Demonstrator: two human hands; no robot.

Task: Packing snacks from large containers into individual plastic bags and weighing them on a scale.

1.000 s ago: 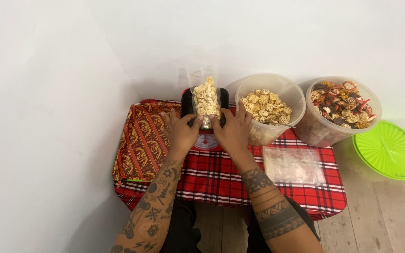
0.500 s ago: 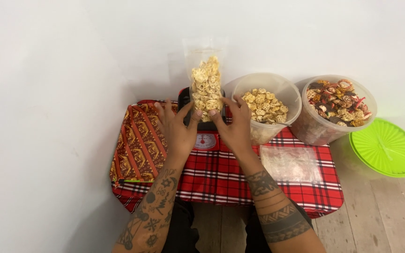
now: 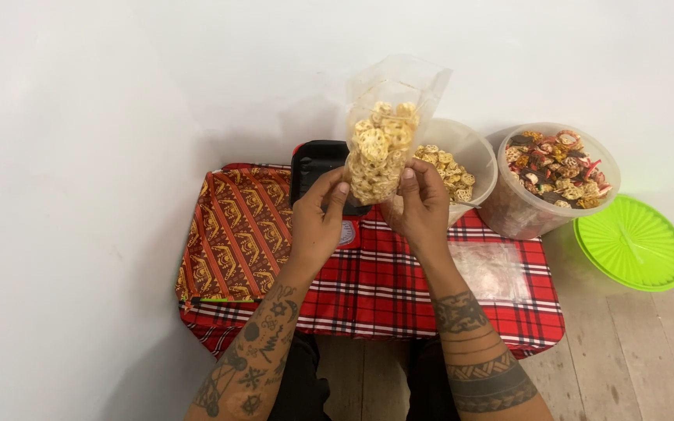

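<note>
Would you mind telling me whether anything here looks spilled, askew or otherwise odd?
Nothing looks spilled. Both hands, left hand and right hand, hold the snack bag tilted, its top open; the green lid lies on the floor.

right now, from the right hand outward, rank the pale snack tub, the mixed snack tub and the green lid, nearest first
1. pale snack tub, just behind the right hand.
2. mixed snack tub, further right on the table.
3. green lid, far right on the floor.

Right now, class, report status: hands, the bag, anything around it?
Left hand and right hand both grip the snack bag, lifted above the scale. Bag top open. Two tubs at right, nothing blocking.
</note>
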